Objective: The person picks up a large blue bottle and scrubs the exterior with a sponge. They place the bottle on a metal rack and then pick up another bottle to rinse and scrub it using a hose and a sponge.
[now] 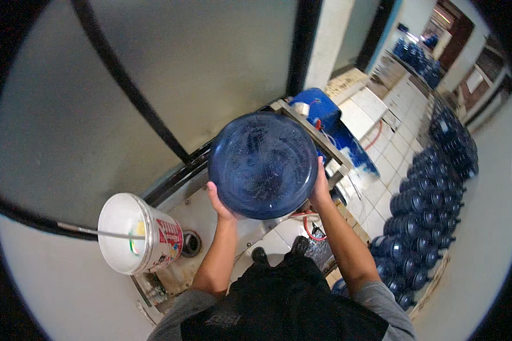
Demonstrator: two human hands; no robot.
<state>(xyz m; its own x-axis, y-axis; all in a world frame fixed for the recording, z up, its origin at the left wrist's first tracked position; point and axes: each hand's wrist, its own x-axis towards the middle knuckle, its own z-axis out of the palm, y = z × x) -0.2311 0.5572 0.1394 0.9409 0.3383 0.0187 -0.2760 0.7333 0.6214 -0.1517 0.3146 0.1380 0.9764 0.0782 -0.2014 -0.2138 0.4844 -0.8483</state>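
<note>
A large blue plastic water jug (262, 166) is held up before me with its round base facing the camera; its neck is hidden beneath. My left hand (222, 202) grips its lower left side, thumb along the rim. On the right side my right hand (320, 185) presses against the jug. Below the jug lies a metal work surface (205, 264) with a dark round fitting (191, 243) on it. A white plastic bucket (147, 238) with a printed label stands tilted in view at the left, a thin rod across its mouth.
Stacked blue water jugs (422, 204) line the wall at right. Behind the held jug are a metal frame (315, 130) and a blue plastic container (354, 147). A red hose (309, 230) lies near my feet on the tiled floor (277, 241). Frosted panels (205, 64) border the left.
</note>
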